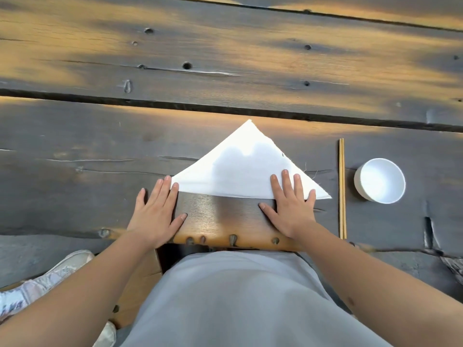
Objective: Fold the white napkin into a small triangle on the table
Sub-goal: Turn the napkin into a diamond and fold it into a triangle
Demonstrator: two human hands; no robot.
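You are pressing one white cloth napkin (246, 166), lying as a flat triangle on the near middle of the dark, knotty plank tabletop (87, 171). Your left hand (156, 214) is resting flat with fingers spread at its left corner; your right hand (290, 204) is lying flat, fingers straight, on its right part. Two thin wooden chopsticks (341, 189) and one round white bowl (379, 181) are sitting to the right.

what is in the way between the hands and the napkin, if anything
Nothing visible. The left hand lies flat with its fingertips at the left corner of the white napkin, and the right hand lies flat with its fingers on the right part. The chopsticks and white bowl sit off to the right.
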